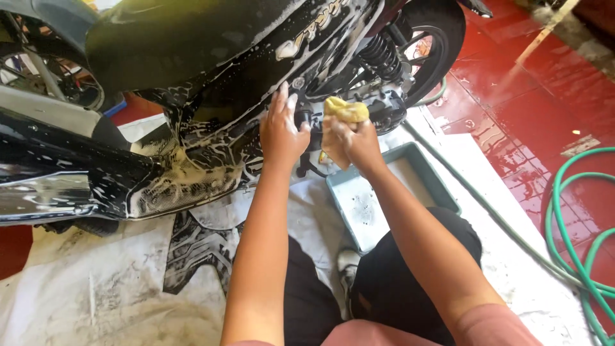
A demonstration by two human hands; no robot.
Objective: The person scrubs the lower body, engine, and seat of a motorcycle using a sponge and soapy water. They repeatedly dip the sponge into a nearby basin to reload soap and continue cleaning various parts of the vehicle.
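Observation:
A black motorbike (211,77) covered in soap suds stands in front of me, its rear wheel (430,45) at the upper right. My left hand (280,128) lies flat with spread fingers against the sudsy side panel near the engine. My right hand (355,142) grips a yellow sponge (344,112) and presses it against the engine parts just below the rear spring (382,54).
A shallow grey-blue tray (426,168) of soapy water sits on a wet white sheet (96,282) by my right knee. A green hose (580,218) coils on the wet red tiles (538,96) at the right. My knees in black trousers (391,282) are low in view.

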